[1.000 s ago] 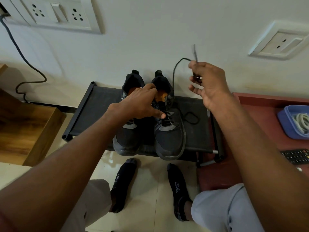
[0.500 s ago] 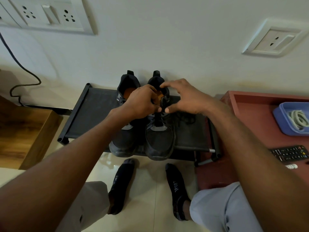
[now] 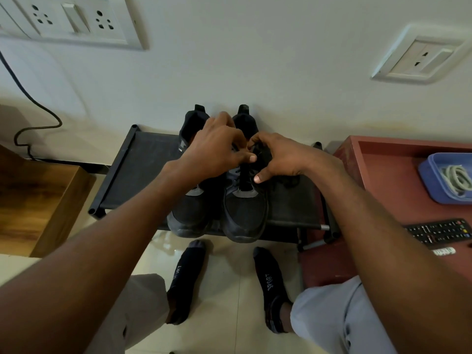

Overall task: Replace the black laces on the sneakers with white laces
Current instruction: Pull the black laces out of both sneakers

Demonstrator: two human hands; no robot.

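Two dark sneakers sit side by side on a low black rack [image 3: 143, 169] against the wall, toes toward the person, and both hands are over the lacing of the right sneaker [image 3: 245, 210]. The left hand [image 3: 217, 149] comes in from the left sneaker [image 3: 189, 213] side, fingers curled down onto the tongue area with the thumb stretched toward the middle; what it grips is hidden under the knuckles, so whether it is holding lace or shoe cannot be told. The right hand [image 3: 278, 157] is curled in as well, fingertips bunched at the upper eyelets and thumb pointing down over the shoe's side, apparently pinching the black lace [image 3: 288, 181], whose loose length lies in a dark tangle on the rack just right of the shoe. The white laces [image 3: 457, 178] lie coiled in a blue tray [image 3: 434, 192] on the red table [image 3: 383, 175] to the right, well apart from the shoes. A black remote control [image 3: 439, 231] lies near the table's front edge. Below the rack, two feet in dark socks [image 3: 270, 279] printed SPORT rest on the pale tiled floor.
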